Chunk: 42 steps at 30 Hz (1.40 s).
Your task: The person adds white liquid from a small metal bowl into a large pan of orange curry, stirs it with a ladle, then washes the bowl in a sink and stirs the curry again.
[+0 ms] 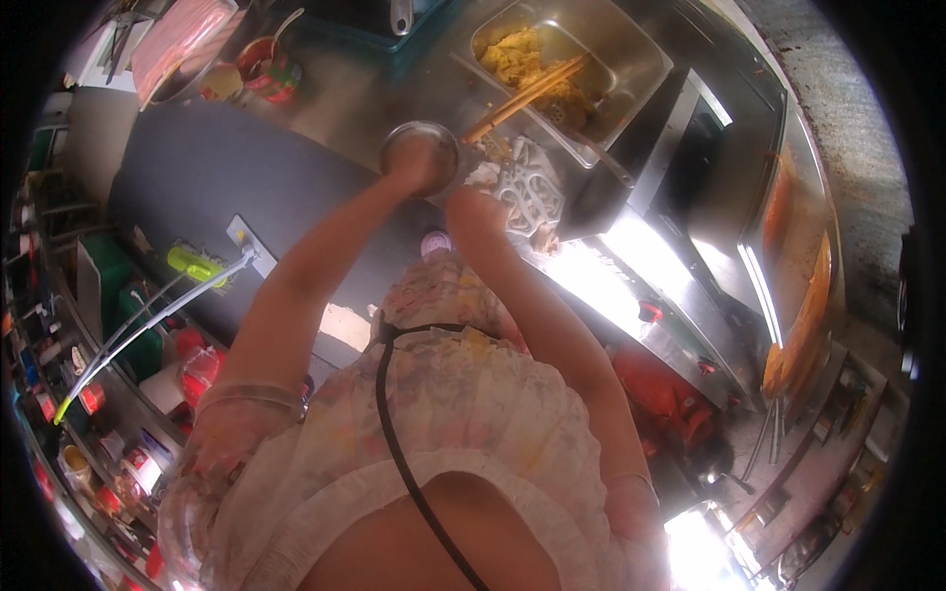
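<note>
A small round metal bowl (389,140) stands at the front edge of the metal counter. My left hand (418,164) reaches down inside it, and its fingers are hidden. Close to the right, my right hand (477,214) appears curled at the counter's edge, its fingertips out of sight. Whether it holds anything cannot be seen. Next to it lie a grey openwork piece (528,198) and a crumpled pale cloth (531,154). Long wooden chopsticks (528,96) rest across a steel pan (632,63) containing yellow food like scrambled egg (517,53). A metal utensil handle (607,161) crosses the pan's near rim.
A red-and-green tin (275,77) holding a spoon stands at the back left, near a pink packet (185,44). On the left, a broom (198,264) and a grey-handled floor tool (251,247) are on the floor. Metal cooking equipment (665,258) fills the right side.
</note>
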Motion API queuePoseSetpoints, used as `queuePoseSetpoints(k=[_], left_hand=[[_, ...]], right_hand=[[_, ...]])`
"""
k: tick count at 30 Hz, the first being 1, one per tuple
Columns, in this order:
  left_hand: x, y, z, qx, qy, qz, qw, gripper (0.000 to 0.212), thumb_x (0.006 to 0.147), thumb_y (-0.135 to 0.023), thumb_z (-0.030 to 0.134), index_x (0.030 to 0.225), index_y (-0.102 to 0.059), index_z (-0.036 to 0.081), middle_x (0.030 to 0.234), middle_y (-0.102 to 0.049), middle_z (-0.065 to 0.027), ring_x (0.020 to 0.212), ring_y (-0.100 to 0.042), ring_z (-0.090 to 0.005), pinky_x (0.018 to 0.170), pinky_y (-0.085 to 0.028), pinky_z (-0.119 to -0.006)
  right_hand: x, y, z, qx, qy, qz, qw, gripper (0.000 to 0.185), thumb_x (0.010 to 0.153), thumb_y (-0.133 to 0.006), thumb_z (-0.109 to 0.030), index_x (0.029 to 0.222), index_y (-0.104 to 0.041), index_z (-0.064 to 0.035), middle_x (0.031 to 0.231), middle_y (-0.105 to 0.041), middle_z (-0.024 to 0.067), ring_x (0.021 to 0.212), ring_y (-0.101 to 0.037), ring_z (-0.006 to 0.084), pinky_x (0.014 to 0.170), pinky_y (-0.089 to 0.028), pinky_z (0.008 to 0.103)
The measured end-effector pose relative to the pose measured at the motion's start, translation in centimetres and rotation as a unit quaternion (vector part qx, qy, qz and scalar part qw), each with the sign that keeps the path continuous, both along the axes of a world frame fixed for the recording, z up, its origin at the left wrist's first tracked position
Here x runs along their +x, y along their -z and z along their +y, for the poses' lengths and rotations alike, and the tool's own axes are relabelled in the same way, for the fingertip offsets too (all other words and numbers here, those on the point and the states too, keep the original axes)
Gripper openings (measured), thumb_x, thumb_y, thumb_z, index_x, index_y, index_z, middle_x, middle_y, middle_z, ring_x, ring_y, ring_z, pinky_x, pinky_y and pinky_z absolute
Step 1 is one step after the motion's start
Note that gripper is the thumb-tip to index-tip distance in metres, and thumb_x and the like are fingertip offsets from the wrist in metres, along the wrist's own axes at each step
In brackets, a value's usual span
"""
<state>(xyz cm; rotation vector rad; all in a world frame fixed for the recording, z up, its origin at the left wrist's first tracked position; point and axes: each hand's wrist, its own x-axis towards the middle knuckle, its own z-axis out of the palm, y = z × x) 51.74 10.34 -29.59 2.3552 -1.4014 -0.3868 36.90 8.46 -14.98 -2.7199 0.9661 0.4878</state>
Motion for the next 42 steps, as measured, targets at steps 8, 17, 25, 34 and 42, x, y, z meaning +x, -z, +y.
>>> queuePoseSetpoints(k=[8,17,25,34,42], left_hand=[[-1.5,-4.0,-0.5,0.016,-0.071,0.064,0.995,0.034,0.080,-0.042,0.031,0.084,-0.055,-0.001,0.083,-0.056,-0.0209,0.077,-0.054,-0.0329,0.068,-0.040,-0.040],[-2.0,-5.1,-1.8,0.059,-0.063,0.104,0.991,0.035,0.076,-0.047,0.032,0.075,-0.059,-0.001,0.080,-0.057,-0.0204,0.074,-0.054,-0.0346,0.067,-0.041,-0.041],[-0.7,-3.4,-1.2,0.012,-0.070,0.077,0.994,0.024,0.074,-0.050,0.022,0.073,-0.058,-0.001,0.076,-0.057,-0.0198,0.071,-0.055,-0.0342,0.063,-0.042,-0.040],[0.1,-4.7,0.1,0.024,0.029,0.107,0.994,0.021,0.074,-0.046,0.011,0.086,-0.057,-0.001,0.079,-0.057,-0.0206,0.072,-0.056,-0.0297,0.066,-0.042,-0.038],[-1.8,-7.6,1.5,0.174,0.281,-0.100,0.938,0.029,0.073,-0.048,0.020,0.095,-0.057,0.003,0.095,-0.055,-0.0173,0.096,-0.047,-0.0328,0.082,-0.035,-0.042]], right_hand=[[-0.8,-0.1,0.1,-0.032,-0.028,-0.006,0.999,0.012,0.073,-0.051,-0.017,0.073,-0.057,-0.0073,0.071,-0.060,0.0076,0.069,-0.061,0.0213,0.054,-0.048,0.0315],[-1.9,0.4,-0.4,0.003,0.032,-0.121,0.992,0.013,0.072,-0.048,-0.015,0.079,-0.051,-0.0036,0.064,-0.059,0.0109,0.058,-0.060,0.0258,0.050,-0.047,0.0357],[-2.3,0.9,-0.1,-0.008,0.015,-0.110,0.994,0.010,0.072,-0.046,-0.012,0.076,-0.049,-0.0028,0.061,-0.057,0.0127,0.056,-0.059,0.0260,0.048,-0.047,0.0343],[-1.6,0.3,-0.7,0.010,0.022,-0.032,0.999,0.010,0.073,-0.050,-0.012,0.080,-0.054,-0.0067,0.070,-0.061,0.0082,0.065,-0.061,0.0216,0.056,-0.049,0.0318],[-1.6,0.4,-1.3,0.032,0.026,-0.022,0.999,0.011,0.071,-0.052,-0.012,0.080,-0.055,-0.0077,0.072,-0.061,0.0070,0.068,-0.061,0.0201,0.056,-0.049,0.0305]])
